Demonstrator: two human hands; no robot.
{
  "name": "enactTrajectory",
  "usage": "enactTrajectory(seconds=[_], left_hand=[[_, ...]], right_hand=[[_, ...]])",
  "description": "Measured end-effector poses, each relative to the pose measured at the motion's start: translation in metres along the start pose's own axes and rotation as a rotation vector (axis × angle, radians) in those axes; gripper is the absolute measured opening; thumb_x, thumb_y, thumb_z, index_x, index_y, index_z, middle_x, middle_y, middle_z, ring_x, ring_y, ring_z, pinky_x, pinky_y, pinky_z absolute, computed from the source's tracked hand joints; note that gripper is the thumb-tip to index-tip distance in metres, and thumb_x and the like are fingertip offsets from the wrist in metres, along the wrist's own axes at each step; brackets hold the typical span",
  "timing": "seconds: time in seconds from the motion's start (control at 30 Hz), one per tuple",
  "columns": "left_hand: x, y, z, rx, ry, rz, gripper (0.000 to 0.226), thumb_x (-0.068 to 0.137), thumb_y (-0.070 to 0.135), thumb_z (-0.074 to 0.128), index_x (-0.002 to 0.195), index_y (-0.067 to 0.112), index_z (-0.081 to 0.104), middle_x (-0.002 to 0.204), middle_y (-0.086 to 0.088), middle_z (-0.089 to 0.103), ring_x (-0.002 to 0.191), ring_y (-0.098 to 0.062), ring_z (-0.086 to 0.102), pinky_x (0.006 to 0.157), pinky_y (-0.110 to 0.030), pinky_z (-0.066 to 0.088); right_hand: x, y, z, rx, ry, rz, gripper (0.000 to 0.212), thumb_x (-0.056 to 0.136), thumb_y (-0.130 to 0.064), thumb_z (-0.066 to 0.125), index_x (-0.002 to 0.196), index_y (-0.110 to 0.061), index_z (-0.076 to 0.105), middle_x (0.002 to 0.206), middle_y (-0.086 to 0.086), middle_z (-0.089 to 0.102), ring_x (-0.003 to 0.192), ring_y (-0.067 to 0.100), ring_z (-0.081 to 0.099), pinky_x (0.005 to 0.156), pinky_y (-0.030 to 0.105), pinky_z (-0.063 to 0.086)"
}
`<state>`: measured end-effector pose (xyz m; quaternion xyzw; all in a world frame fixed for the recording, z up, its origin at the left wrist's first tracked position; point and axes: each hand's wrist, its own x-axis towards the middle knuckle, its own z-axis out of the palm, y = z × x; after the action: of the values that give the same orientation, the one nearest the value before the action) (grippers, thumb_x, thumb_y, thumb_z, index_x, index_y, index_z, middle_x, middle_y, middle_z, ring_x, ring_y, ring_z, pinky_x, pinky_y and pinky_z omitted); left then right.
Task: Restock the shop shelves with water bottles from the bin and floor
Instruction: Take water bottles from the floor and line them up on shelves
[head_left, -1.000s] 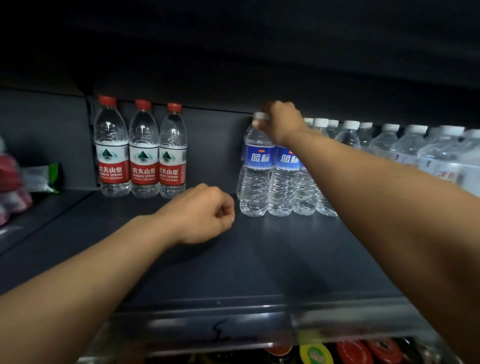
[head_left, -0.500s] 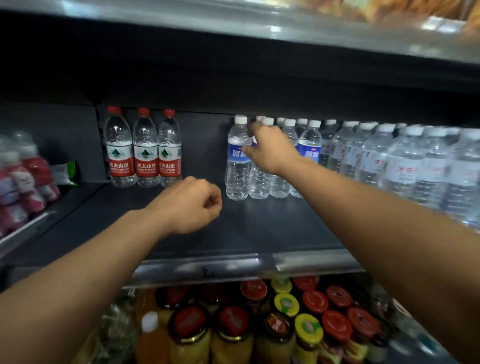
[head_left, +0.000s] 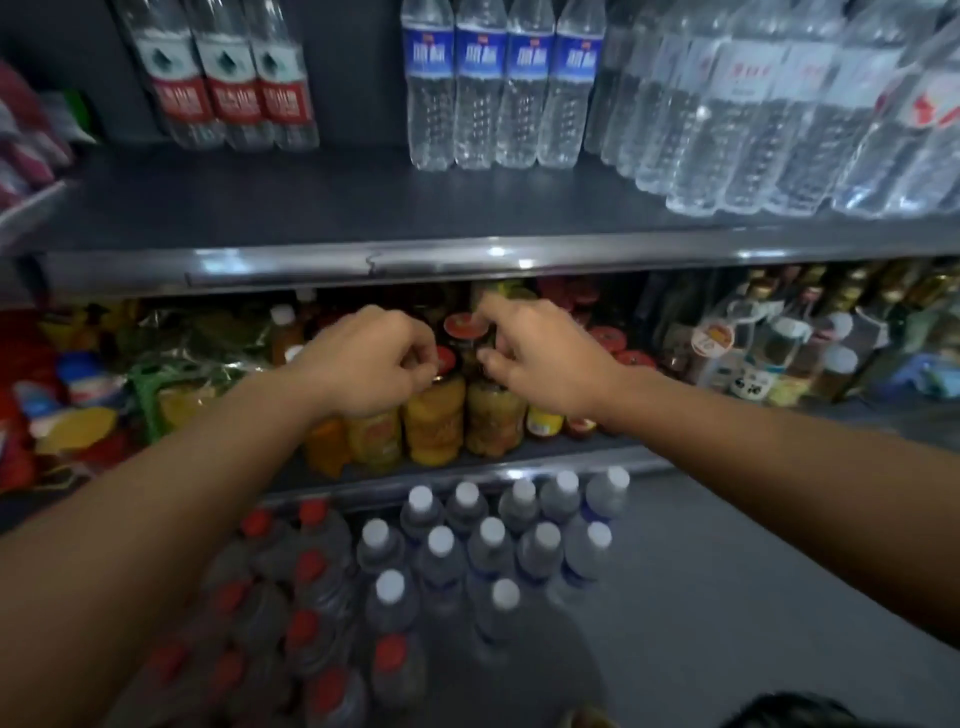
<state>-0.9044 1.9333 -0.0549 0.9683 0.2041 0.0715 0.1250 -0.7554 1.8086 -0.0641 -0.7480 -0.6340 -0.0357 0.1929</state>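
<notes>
Both hands hang in front of the lower shelf of yellow-filled glass jars (head_left: 434, 415), below the dark upper shelf (head_left: 291, 208), and neither holds anything: the left hand (head_left: 371, 358) has its fingers curled in loosely, the right hand (head_left: 540, 353) is relaxed with fingers half bent. They seem to be on their way down for more stock. On the upper shelf stand three clear red-labelled water bottles (head_left: 231, 78) and, to their right, four clear blue-labelled water bottles (head_left: 498, 83), with bare room in front for more rows. Below the jars, white-capped clear water bottles (head_left: 493, 540) and red-capped ones (head_left: 306, 571) stand packed together; whether in a bin or on the floor I cannot tell.
</notes>
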Motion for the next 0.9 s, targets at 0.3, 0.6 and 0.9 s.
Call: enactTrajectory(seconds=[0.3,0.6,0.9], left_hand=[[-0.048,0.004,0.128,-0.085,-0.349,0.003,0.010,0.092,0.027,0.055,0.082,0.027,0.059,0.083,0.004,0.062,0.081,-0.017,0.059,0.070,-0.039,0.052],[-0.077,-0.009,0.214,-0.096,-0.541,0.005,0.019,0.089,0.024,0.052,0.070,0.022,0.052,0.072,0.002,0.056,0.070,-0.019,0.055,0.069,-0.042,0.050],[-0.082,-0.014,0.234,-0.120,-0.592,-0.004,0.012,0.089,0.022,0.054,0.086,0.019,0.064,0.091,0.001,0.066,0.085,-0.017,0.060,0.077,-0.037,0.051]], right_hand=[[-0.095,0.017,0.116,-0.064,-0.505,-0.024,0.030,0.092,-0.023,0.050,0.119,-0.015,0.041,0.108,0.013,0.057,0.092,0.035,0.057,0.068,0.043,0.048],[-0.140,0.028,0.193,-0.061,-0.719,0.084,0.057,0.091,-0.036,0.055,0.137,-0.011,0.033,0.121,0.020,0.056,0.106,0.037,0.056,0.076,0.036,0.041],[-0.144,0.040,0.206,0.048,-0.684,0.055,0.041,0.091,-0.019,0.055,0.127,-0.009,0.038,0.109,0.019,0.059,0.097,0.035,0.059,0.066,0.030,0.032]])
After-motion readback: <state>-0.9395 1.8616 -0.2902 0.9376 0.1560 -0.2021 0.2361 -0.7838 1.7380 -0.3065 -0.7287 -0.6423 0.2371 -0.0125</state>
